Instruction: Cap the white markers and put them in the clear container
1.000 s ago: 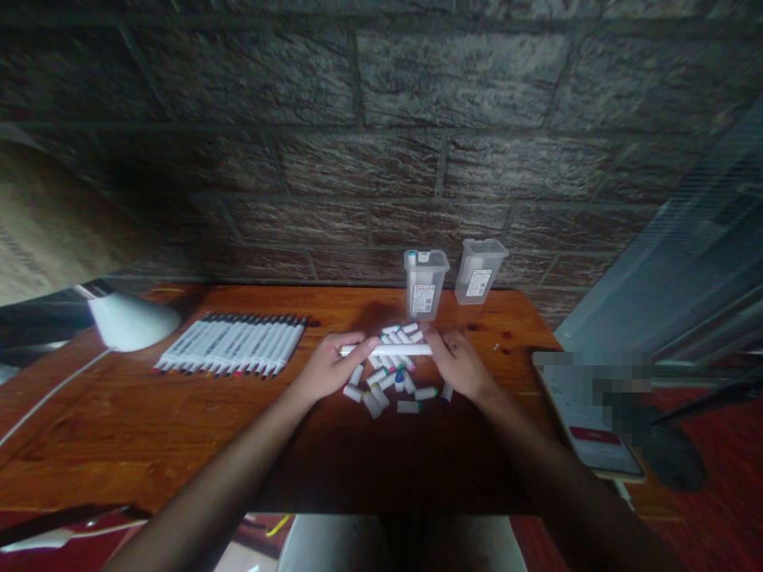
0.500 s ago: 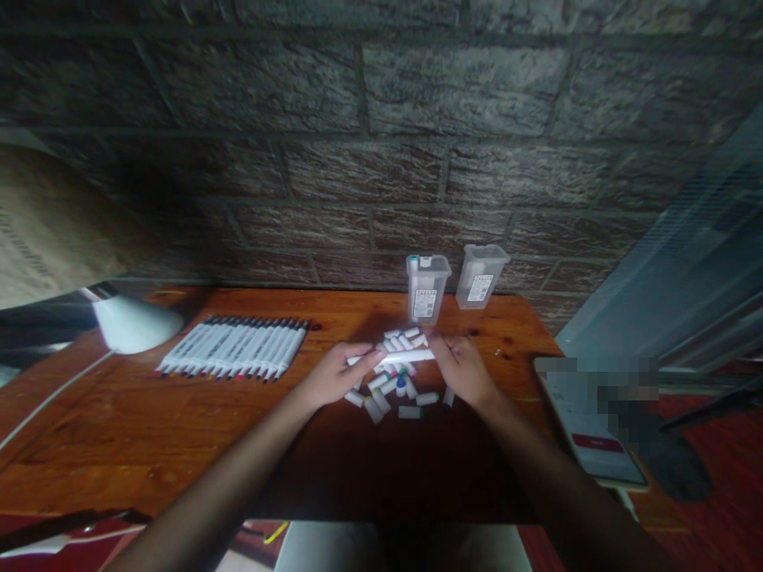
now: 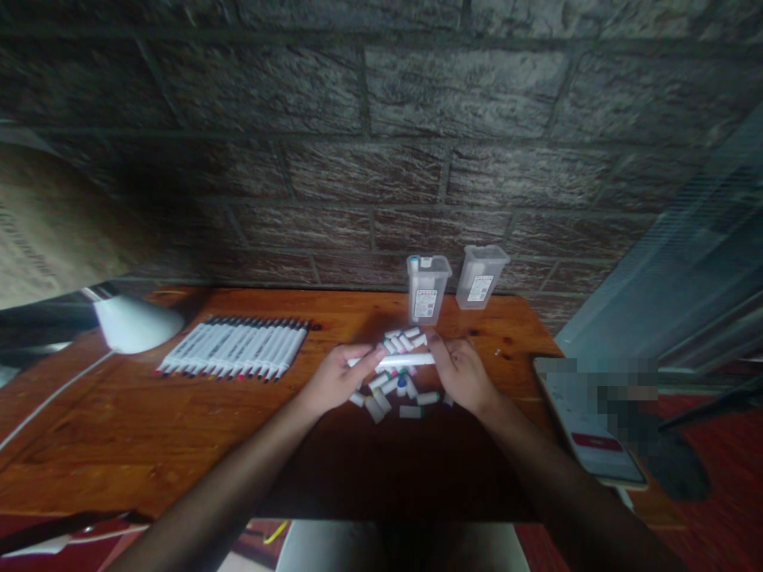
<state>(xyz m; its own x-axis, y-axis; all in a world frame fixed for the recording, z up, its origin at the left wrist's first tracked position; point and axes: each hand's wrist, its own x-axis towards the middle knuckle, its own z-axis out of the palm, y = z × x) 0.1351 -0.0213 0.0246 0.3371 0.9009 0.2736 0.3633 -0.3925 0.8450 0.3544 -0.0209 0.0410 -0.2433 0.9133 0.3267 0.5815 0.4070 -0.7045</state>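
Note:
A white marker (image 3: 408, 360) lies level between my two hands, above a scattered pile of marker caps. My left hand (image 3: 339, 377) is closed on its left end, thumb along the top. At the other end, my right hand (image 3: 462, 372) grips it with the thumb pointing up and inward. Beneath and around the marker are several short white caps (image 3: 411, 411) with coloured ends, some green, blue or pink. Off to the left, a row of uncapped white markers (image 3: 235, 348) lies side by side on the wooden table (image 3: 179, 445).
Two clear plastic containers with labels stand by the brick wall: a front one (image 3: 427, 290) holding a blue-ended piece, and another (image 3: 482, 276) to its right. A white lamp base (image 3: 137, 322) is at the left. A tablet (image 3: 587, 429) lies along the right edge.
The marker has tilted to nearly level, its right end dropping slightly between my hands. Both hands keep their grip and have barely moved.

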